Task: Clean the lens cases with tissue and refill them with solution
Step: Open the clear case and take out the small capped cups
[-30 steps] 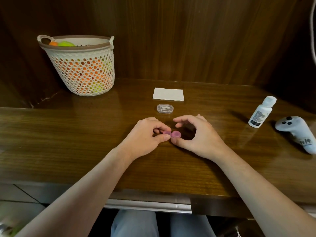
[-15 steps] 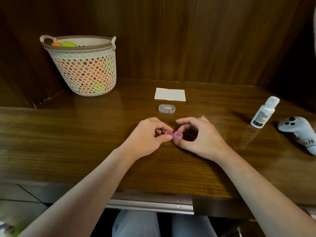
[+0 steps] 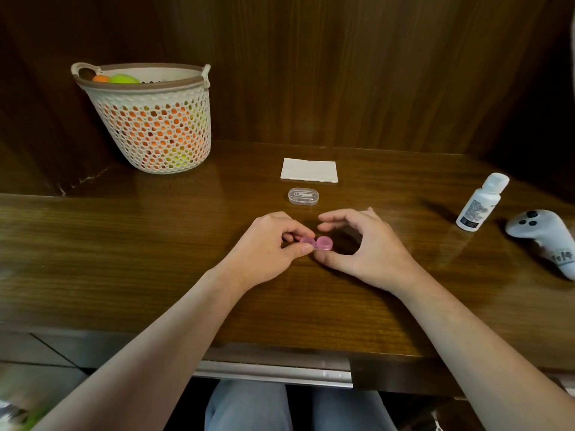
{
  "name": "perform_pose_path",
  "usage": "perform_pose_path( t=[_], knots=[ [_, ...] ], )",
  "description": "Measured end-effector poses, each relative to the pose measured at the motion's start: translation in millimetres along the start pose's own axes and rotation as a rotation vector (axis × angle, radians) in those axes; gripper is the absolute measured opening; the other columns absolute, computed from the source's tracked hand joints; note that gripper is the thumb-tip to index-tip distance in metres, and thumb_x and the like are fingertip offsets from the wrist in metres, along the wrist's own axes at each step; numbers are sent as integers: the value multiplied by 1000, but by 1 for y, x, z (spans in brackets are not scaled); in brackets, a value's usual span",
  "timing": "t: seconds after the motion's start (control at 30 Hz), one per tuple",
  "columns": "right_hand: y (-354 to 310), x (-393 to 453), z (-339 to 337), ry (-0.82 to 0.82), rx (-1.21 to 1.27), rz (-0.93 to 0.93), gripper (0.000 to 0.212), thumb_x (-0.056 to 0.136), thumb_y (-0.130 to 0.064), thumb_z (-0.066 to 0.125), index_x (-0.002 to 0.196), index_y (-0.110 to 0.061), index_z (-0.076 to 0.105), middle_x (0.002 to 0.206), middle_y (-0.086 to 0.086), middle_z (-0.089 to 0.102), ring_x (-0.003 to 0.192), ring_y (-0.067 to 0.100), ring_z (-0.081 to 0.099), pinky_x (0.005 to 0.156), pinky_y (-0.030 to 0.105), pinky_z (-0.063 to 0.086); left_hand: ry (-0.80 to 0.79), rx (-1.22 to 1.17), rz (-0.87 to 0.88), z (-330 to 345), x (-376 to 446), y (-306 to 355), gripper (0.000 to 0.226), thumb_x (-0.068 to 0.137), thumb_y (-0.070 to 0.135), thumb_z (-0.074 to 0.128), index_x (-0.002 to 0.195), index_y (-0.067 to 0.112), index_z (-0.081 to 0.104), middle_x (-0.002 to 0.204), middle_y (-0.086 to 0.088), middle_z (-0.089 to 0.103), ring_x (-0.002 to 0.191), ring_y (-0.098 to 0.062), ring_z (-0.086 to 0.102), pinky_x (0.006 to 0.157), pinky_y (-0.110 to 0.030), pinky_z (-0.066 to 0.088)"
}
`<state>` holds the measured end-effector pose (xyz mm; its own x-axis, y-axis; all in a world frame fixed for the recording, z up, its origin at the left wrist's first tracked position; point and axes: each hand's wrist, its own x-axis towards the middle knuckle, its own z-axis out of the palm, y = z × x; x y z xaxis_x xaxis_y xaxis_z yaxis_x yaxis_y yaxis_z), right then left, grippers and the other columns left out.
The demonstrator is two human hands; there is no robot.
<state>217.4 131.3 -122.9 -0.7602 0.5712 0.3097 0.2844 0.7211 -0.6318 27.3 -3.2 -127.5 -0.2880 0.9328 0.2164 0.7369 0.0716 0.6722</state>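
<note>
a: head view first. where is the pink lens case [image 3: 316,243]?

b: it sits low on the wooden desk [image 3: 155,259], near the middle, between the person's two hands. it has two round caps side by side.

a: what is the left hand [image 3: 267,250] doing?

b: its fingers are curled round the left cap, thumb tip at the near edge and fingertips on the far side, so it pinches that end of the case.

a: and the right hand [image 3: 364,247]?

b: its thumb lies along the near side of the right cap, touching or almost touching it. the index finger arches above the cap with a gap under it. the other fingers bend loosely behind. whether this hand actually grips the cap cannot be told from here.

a: what lies beyond the hands?

b: a small clear plastic box [image 3: 303,196] just behind them, and a folded white tissue [image 3: 309,170] a little farther back.

a: to the right?

b: a white solution bottle [image 3: 481,202] stands tilted in the wide-angle picture, cap on, well apart from the case. a pale grey controller [image 3: 544,234] lies just beside it at the desk's right edge.

a: and left?

b: a white mesh basket [image 3: 155,119] at the back left corner, holding orange and green balls.
</note>
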Motion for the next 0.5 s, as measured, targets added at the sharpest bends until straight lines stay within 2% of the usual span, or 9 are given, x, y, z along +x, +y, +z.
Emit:
perform_pose_path(
  t=[0.07, 0.13, 0.23, 0.4, 0.5],
  knots=[
    [0, 0, 0, 13, -15, 32, 53, 79, -67, 83, 125, -52, 63, 102, -35, 71, 116, -8, 53, 114, 37, 33, -5, -4, -2, 0, 0, 0, 24, 95, 35, 76, 118, 45, 74, 110, 26, 63, 102, 3, 62, 84, -16, 48],
    [0, -1, 0, -2, -29, 46, 52, 79, -68, 82, 124, -51, 63, 101, -38, 69, 112, -8, 51, 103, 36, 42, -6, -10, -5, 0, 0, 1, 24, 95, 35, 76, 118, 45, 74, 110, 25, 63, 102, 3, 62, 85, -17, 49],
    [-1, -2, 0, -27, -33, 19, 51, 81, -65, 82, 126, -50, 64, 105, -42, 68, 115, -8, 48, 97, 31, 44, 1, -4, -9, 0, 0, 1, 25, 95, 35, 77, 118, 45, 74, 109, 26, 62, 101, 3, 62, 83, -16, 49],
    [-2, -3, -1, -5, -54, 17, 54, 83, -63, 82, 131, -49, 62, 112, -35, 68, 119, -5, 48, 89, 19, 38, -1, -13, -2, 0, -1, 1, 24, 95, 35, 76, 116, 46, 74, 109, 26, 62, 101, 4, 62, 83, -15, 48],
    [-3, -2, 0, -22, -58, 39, 47, 86, -60, 81, 128, -48, 64, 103, -34, 69, 117, -6, 47, 87, 20, 38, -9, -23, -4, -1, -2, 1, 24, 96, 34, 76, 117, 46, 74, 110, 25, 63, 101, 3, 63, 86, -17, 50]
  ],
)
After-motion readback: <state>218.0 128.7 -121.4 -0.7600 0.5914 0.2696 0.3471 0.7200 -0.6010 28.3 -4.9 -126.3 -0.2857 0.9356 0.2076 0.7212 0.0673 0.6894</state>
